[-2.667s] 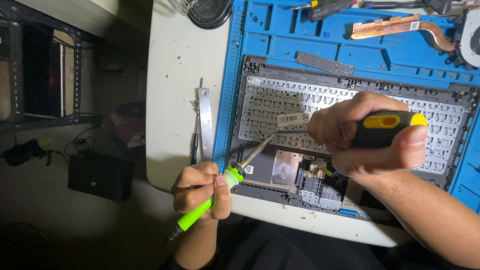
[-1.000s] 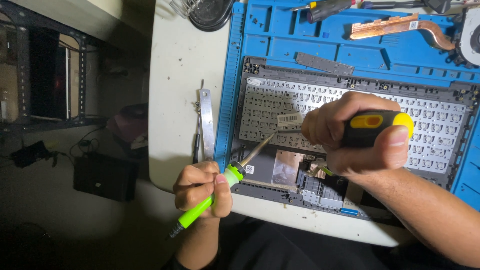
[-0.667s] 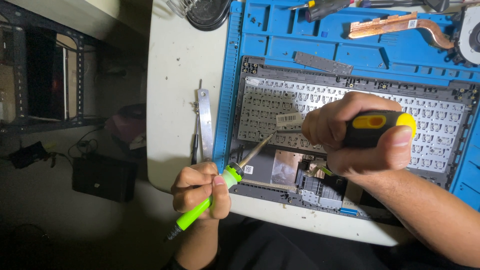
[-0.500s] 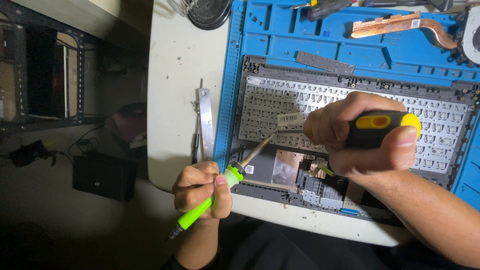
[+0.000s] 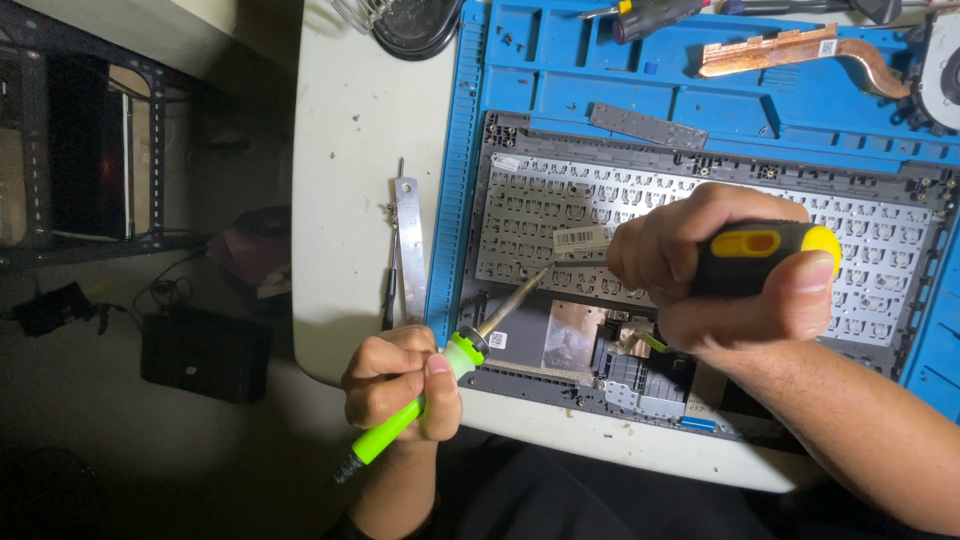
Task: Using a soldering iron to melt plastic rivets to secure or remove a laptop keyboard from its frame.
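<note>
**Two hands, two tools over an opened laptop shell**

Left hand [image 5: 400,385] is curled tight around a bright green soldering iron [image 5: 420,415], gripping it low on the handle near the table's front edge; its metal tip runs up and to the right, ending at the lower left part of the keyboard underside [image 5: 560,215], just beside a small white barcode sticker [image 5: 582,239]; right hand [image 5: 715,265] is closed around a screwdriver [image 5: 760,255] with a black and yellow handle, fingers wrapped over the top and thumb pressed along the near side; its shaft is hidden under the fingers, so where the tip sits cannot be told.

Both hands work over a grey laptop shell [image 5: 690,390] lying face down on a blue repair mat [image 5: 560,80]; the shell's near edge reaches the front rim of the white table [image 5: 350,150]; the two hands stay apart, the sticker between them.

Left of the mat, on bare tabletop, lies a narrow metal strip [image 5: 408,245] with a thin dark tool just beside it; at the mat's far right rests a copper heat pipe [image 5: 800,50]; a flat dark bar [image 5: 645,125] lies on the mat just above the shell; a round dark dish [image 5: 415,25] sits at the table's far edge.
</note>
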